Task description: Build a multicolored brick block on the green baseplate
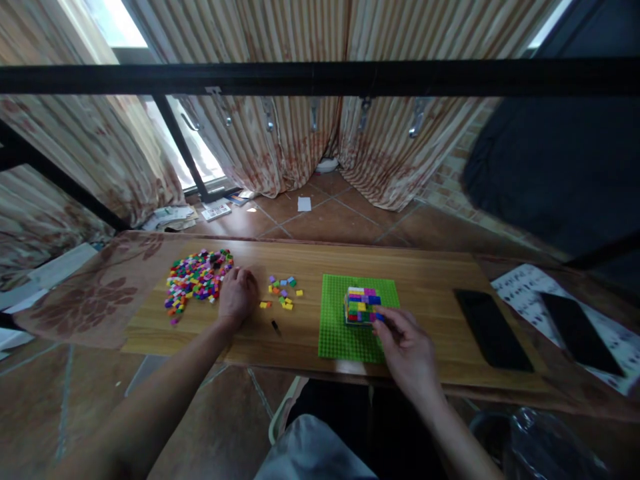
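A block of multicoloured toy bricks stands on a green studded baseplate. At its near right corner, the thumb and forefinger of my right hand pinch a small blue brick, touching the block. My left hand rests on the wooden board, fingers curled and closed, at the right edge of a heap of loose bricks. Whatever those fingers hold, if anything, is hidden. Between my hands lies a scatter of loose bricks, mostly yellow, orange, green and purple.
A small dark object lies on the wooden board nearer to me. A black flat panel sits at the board's right end, with a printed sheet and a dark phone-like slab beyond. A black bar crosses ahead.
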Demonstrator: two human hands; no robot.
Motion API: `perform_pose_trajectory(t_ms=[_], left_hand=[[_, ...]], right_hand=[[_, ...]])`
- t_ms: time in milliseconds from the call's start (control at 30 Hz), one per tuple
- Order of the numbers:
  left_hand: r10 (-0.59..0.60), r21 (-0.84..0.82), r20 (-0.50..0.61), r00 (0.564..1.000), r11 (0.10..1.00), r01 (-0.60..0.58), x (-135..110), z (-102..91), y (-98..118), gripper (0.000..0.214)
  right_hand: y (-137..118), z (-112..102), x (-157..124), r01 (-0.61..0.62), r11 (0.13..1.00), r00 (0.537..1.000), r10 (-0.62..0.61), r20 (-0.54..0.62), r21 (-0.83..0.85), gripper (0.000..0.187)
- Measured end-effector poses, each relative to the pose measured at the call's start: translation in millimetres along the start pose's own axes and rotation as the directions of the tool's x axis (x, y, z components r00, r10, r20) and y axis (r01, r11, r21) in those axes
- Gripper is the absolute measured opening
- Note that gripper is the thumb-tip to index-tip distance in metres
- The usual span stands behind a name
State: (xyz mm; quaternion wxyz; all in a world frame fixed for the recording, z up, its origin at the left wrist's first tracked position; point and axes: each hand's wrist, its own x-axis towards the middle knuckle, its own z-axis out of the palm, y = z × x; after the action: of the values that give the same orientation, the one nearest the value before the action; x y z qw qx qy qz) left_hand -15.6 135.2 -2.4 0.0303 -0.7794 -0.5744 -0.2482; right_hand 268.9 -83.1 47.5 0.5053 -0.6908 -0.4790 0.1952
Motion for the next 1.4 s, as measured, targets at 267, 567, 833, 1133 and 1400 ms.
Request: perform_pose_trajectory(t_ms=[267, 567, 833, 1133, 1400], left_hand=[[-0.003, -0.007, -0.019, 1.0, 1.0, 0.003, -0.6, -1.6, 2.1, 0.017], [-0.013, -0.013, -0.002, 1.0, 1.0, 0.013, 0.0, -0.9, 1.8, 0.018], [-0.019, -0.026, -0.007, 1.0, 0.999, 0.019, -1.0, 0.3, 0.8, 0.018], [-0.025, -0.047, -0.006, 1.0, 0.999, 0.025, -0.5, 1.0, 0.5, 0.019], [-0.019, -0.035, -0.014, 1.0, 0.999, 0.019, -0.9, 0.1, 1.8, 0.019]], right_hand=[[0.5, 0.9, 24.3, 0.201, 0.931, 0.979, -0.197, 0.043, -0.303, 0.026], [-1.8, 5.8, 31.9, 0.242, 0.812, 0.97, -0.19, 0.152, -0.532, 0.024], [-3.2, 0.4, 29.4, 0.182, 0.875, 0.983, -0.159, 0.088, -0.449, 0.027], [-0.8, -1.3, 26.8, 0.139, 0.93, 0.99, -0.132, 0.043, -0.34, 0.028], [2.3, 2.8, 28.3, 0.154, 0.942, 0.988, -0.152, 0.03, -0.297, 0.024]])
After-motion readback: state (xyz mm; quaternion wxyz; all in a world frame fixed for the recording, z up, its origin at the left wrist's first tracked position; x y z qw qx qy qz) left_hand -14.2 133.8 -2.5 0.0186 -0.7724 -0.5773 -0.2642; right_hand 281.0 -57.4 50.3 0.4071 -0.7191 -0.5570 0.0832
